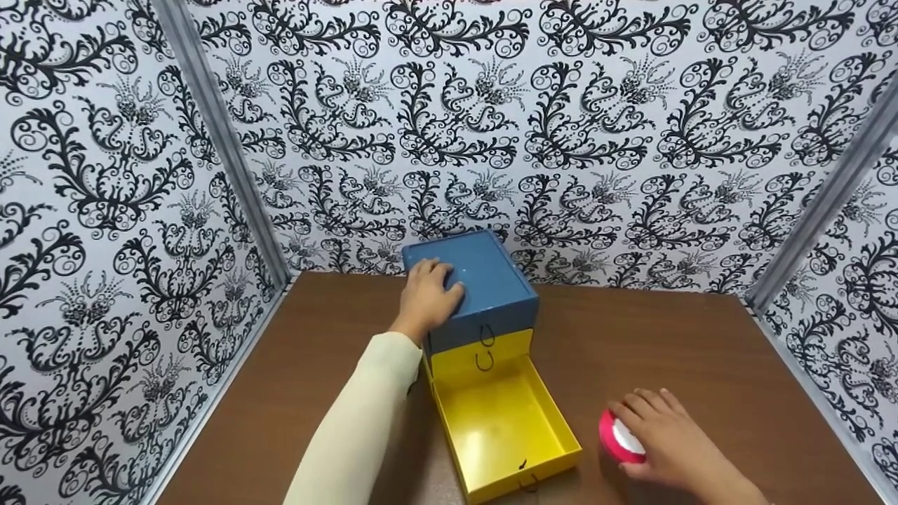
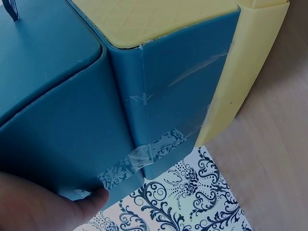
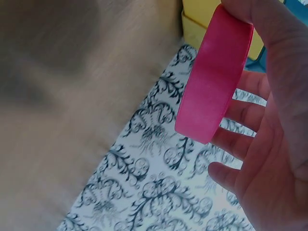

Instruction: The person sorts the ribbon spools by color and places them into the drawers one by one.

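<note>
A blue drawer box [image 1: 477, 273] stands toward the back of the table, and my left hand [image 1: 426, 298] rests on its top near the left edge. From its yellow lower part a yellow drawer [image 1: 498, 421] is pulled out toward me, with its bare floor showing. To the right of the drawer, my right hand [image 1: 663, 438] holds a roll of pink ribbon [image 1: 617, 438] with a white side. In the right wrist view the ribbon roll [image 3: 214, 77] sits between thumb and fingers. The left wrist view shows my left thumb [image 2: 91, 204] against the blue side.
The brown table [image 1: 302, 393] reaches patterned walls [image 1: 456, 126] at the back and both sides. Grey strips [image 1: 217, 140] run along the wall corners. Black cord loops [image 1: 485, 351] hang on the box fronts, and clear tape [image 2: 144, 154] crosses the box side.
</note>
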`<state>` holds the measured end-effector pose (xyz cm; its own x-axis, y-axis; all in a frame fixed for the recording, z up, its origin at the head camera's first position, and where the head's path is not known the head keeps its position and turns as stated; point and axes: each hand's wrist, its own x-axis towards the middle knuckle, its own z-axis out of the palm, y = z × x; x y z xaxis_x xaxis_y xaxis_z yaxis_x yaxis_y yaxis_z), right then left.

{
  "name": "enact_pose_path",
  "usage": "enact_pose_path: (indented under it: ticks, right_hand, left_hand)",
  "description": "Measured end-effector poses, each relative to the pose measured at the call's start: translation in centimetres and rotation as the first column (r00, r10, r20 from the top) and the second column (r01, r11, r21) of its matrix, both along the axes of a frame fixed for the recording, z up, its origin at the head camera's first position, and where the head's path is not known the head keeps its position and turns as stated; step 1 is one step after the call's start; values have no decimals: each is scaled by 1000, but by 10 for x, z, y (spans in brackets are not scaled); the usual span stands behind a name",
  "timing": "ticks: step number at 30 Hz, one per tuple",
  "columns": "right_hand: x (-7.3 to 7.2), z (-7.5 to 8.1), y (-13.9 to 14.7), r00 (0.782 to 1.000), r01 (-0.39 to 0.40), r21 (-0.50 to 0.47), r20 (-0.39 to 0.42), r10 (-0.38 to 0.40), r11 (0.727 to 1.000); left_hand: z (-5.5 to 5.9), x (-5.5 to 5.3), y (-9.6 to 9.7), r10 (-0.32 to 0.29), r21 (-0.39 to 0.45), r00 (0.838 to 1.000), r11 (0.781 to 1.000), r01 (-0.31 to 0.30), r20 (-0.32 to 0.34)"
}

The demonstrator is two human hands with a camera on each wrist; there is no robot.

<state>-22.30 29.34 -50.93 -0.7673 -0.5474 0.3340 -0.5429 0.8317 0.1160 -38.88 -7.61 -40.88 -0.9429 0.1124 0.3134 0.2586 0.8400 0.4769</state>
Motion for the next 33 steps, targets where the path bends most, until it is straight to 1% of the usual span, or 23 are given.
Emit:
enact_pose_path:
  ticks: [5,11,18,21,30,33]
  right_hand:
    - [-7,4,-15,998,-56,25,-39,57,998]
    - [-12,13,-28,996,-89,56,-14,90,994]
    - [-19,17,-37,990,-135,55,-23,136,989]
    - [-21,17,-40,989,-143,73,-21,145,987]
    - [-24,21,-49,988,-151,110,32,148,982]
    - [-27,23,-53,988,-154,118,28,152,981]
  left_hand:
    - [-2,-1,0,-1,-2,1000,1000,1,3]
    - [-2,-2,0,1,-7,1000,1000,-1,-7]
    - [-2,-2,0,1,3,1000,1000,-1,-14]
    - [-3,-1,0,-5,6,1000,1000,5,-10]
    - [-1,-1,0,-7,14,1000,1000,7,-1]
    - [-1,-1,-1,0,12,1000,1000,0,2]
